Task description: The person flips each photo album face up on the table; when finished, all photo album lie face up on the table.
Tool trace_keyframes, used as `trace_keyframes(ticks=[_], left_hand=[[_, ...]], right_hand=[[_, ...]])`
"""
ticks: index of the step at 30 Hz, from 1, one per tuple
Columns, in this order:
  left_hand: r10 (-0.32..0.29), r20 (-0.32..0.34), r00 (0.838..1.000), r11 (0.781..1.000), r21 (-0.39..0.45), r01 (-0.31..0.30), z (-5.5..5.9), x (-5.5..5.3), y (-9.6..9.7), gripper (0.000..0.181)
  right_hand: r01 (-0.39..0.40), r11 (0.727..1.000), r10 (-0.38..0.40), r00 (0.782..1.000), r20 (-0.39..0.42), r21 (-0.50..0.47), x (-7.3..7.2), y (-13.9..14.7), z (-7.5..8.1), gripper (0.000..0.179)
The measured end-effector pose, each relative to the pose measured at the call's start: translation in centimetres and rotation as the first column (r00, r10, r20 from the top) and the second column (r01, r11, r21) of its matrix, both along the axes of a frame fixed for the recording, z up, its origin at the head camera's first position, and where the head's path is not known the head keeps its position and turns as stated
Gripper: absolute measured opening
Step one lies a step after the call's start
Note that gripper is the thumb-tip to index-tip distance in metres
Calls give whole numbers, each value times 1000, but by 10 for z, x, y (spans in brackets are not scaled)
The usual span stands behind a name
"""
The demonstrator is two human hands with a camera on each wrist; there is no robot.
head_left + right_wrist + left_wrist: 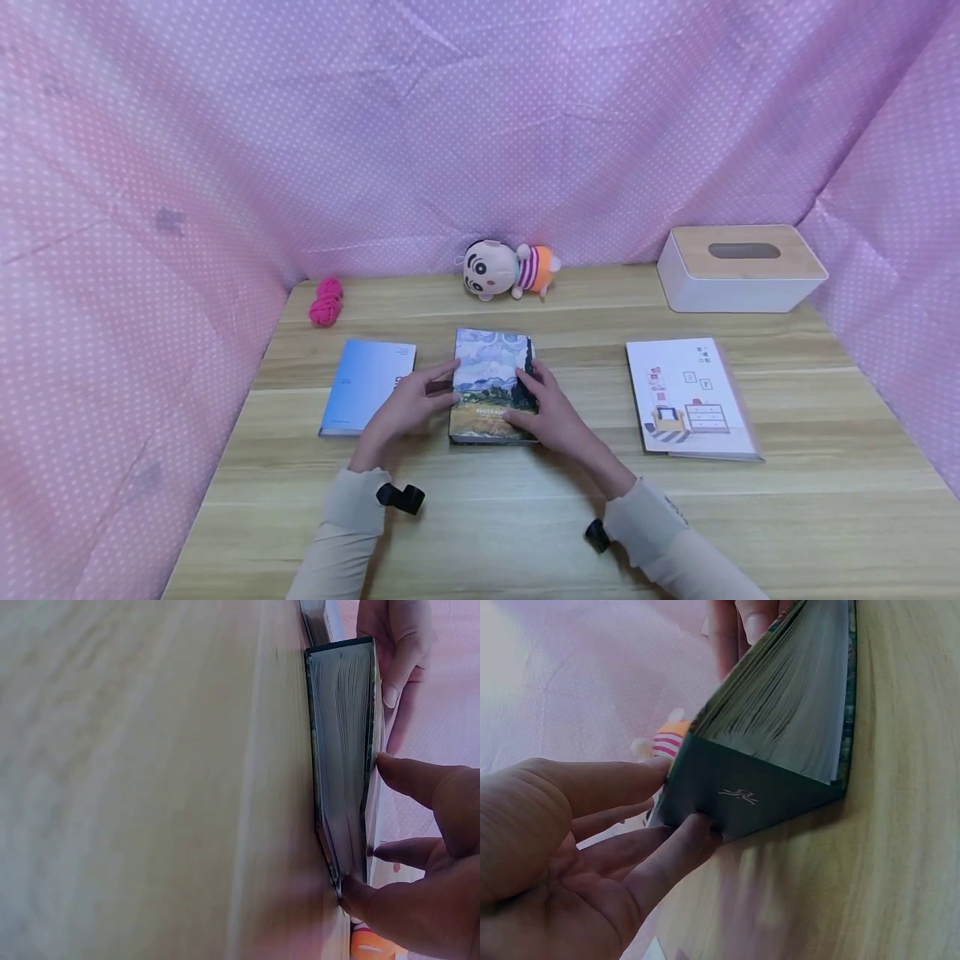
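Observation:
A photo album (491, 383) with a painted landscape cover lies flat on the wooden table, between both hands. My left hand (408, 404) is at its left side. In the left wrist view, extended fingers (679, 859) touch the dark green spine (739, 791), and the thumb is at the upper edge. From the other side, my right hand (558, 417) rests thumb and a fingertip on the cover. In the right wrist view, another of its fingers (367, 900) meets the album's edge near a far corner, beside the page block (341, 712).
A blue book (360, 383) lies left of the album, and a white illustrated book (690, 396) lies to the right. Along the back are pink yarn (326, 308), a plush doll (491, 268) and a tissue box (738, 293). Pink dotted cloth (480, 125) hangs behind.

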State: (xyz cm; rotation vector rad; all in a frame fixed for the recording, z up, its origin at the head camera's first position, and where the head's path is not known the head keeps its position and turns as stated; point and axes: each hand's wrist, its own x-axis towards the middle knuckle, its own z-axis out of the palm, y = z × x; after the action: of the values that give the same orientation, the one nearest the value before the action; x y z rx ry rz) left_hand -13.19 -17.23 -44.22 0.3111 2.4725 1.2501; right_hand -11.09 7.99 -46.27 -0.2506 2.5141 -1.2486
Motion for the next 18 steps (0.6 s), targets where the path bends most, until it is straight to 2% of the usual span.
trace_keyframes(ticks=[7, 14, 18], left_hand=[[-3, -36, 999, 998, -62, 0, 5, 1, 5, 57], [13, -79, 997, 993, -116, -22, 8, 0, 13, 51], [26, -136, 990, 976, -211, -54, 14, 0, 22, 52]], right_hand=[[-24, 1000, 24, 1000, -15, 4, 1, 4, -1, 78], [-13, 999, 13, 1000, -2, -53, 5, 19, 2, 79], [-5, 998, 2, 999, -52, -59, 8, 36, 12, 76]])
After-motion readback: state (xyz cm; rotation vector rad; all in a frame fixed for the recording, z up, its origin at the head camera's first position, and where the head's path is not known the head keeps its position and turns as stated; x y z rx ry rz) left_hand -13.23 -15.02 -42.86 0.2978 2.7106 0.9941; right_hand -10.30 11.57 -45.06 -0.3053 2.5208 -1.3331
